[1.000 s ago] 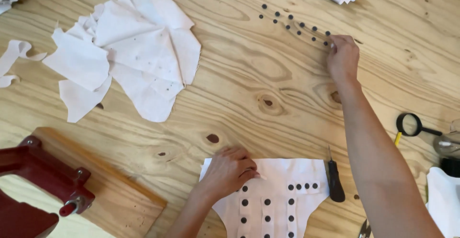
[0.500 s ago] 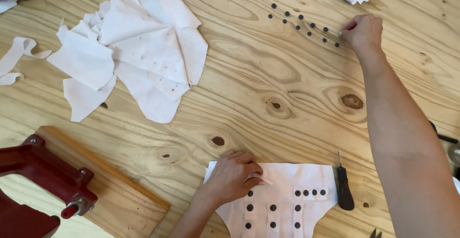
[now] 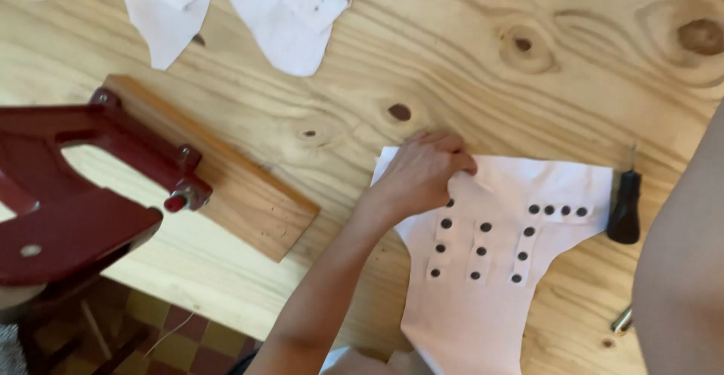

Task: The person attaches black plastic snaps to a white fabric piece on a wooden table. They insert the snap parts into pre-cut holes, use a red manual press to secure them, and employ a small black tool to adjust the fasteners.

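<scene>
While the left hand (image 3: 424, 175) lies flat, fingers together and clamped on nothing, it presses the upper left edge of a white fabric piece (image 3: 483, 299) studded with rows of dark snaps (image 3: 486, 227), which lies on the plywood table (image 3: 452, 66) near its front edge. The right forearm (image 3: 682, 269) crosses the right side of the view, but its hand is out of frame, so its state cannot be told. A black-handled awl (image 3: 624, 207) lies just beside the fabric's right corner, a red press (image 3: 83, 186) on a wooden base (image 3: 226, 186) stands to the left, and white fabric scraps (image 3: 249, 5) lie well apart at the far edge.
</scene>
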